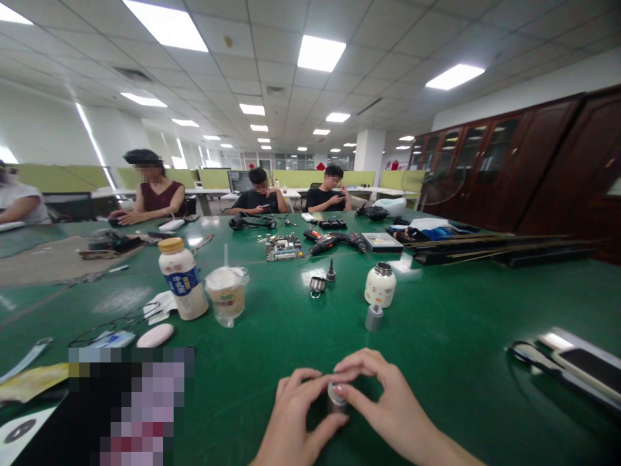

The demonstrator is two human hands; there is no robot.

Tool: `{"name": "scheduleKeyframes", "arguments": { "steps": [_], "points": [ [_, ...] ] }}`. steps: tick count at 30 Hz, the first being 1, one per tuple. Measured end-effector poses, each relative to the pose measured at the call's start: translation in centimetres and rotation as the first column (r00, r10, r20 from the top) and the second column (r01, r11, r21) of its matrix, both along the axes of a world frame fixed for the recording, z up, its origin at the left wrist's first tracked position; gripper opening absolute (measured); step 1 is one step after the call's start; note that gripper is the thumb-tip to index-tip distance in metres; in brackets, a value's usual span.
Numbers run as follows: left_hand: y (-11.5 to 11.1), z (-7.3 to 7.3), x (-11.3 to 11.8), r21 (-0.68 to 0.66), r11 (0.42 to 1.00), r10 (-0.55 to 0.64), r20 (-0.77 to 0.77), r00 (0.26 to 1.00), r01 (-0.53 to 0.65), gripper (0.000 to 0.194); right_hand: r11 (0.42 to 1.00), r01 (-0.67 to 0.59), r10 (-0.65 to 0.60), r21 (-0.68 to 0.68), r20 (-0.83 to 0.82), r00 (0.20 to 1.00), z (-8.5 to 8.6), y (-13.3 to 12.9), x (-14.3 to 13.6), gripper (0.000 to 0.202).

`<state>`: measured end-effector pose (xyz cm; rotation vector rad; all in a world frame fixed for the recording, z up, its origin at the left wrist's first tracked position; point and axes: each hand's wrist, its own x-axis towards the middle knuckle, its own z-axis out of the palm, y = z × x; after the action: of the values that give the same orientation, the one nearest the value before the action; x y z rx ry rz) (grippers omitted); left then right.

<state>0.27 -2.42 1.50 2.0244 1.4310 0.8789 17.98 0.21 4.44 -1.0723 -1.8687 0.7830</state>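
We see a left hand (301, 409) and right hand (383, 391) around a metal cylinder (334, 404), bottom centre of the frame.

The left hand, half-curled, holds its side; the right hand, nearly pinched, has its top. We judge it fingertip work; the next move calls for a steady base. The glossy green counter (460, 362) carries a bottle (183, 285) at centre left and a drill (323, 244) near centre; people (325, 198) sit beyond, wooden cabinets (538, 162) at upper right.

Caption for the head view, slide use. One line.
Left hand and right hand hold a small grey cylinder at a green table, cream bottle beyond.
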Motion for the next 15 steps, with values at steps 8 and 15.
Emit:
{"name": "scheduleKeyframes", "arguments": {
  "steps": [8,15],
  "points": [
    [-0.11,0.02,-0.01,-0.001,1.000,0.001,-0.001,1.000,-0.001,0.038,0.999,0.011,-0.009,0.033,-0.043,0.999,-0.10,0.09,0.46,0.023],
    [-0.03,-0.21,-0.06,0.001,1.000,0.008,-0.002,1.000,-0.008,0.040,1.000,0.014,-0.014,0.009,-0.045,0.999,-0.06,0.16,0.39,0.012]
  ]
}}
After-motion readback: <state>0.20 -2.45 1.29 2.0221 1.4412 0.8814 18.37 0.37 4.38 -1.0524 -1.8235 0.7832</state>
